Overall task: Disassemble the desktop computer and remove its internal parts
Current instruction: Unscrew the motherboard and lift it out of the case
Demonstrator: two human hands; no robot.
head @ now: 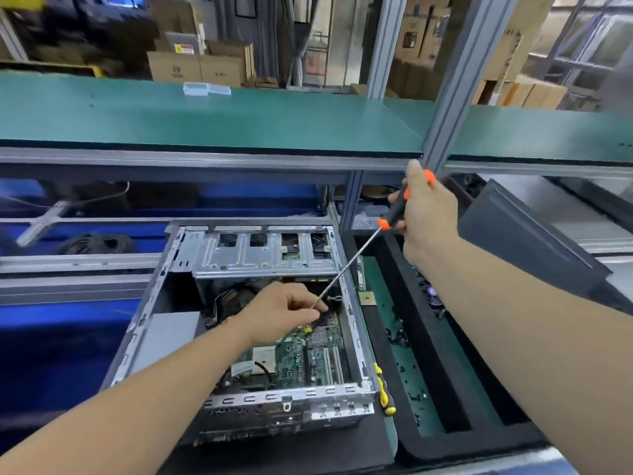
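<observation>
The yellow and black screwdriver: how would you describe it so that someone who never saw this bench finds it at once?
Start at the open computer case in the middle of the bench. Follow its right wall to the near corner; the yellow and black screwdriver lies there, just outside, on the black tray rim. The other screwdriver has an orange and black handle and is in the right hand.

The desktop computer case [239, 337] lies on its side, cover off, silver frame exposed. Inside sit a green motherboard [305, 358], black cables [229, 299] and a perforated metal drive cage [263, 252].

Case [356, 341] top open; drive cage [263, 252] roofs far end.
</observation>
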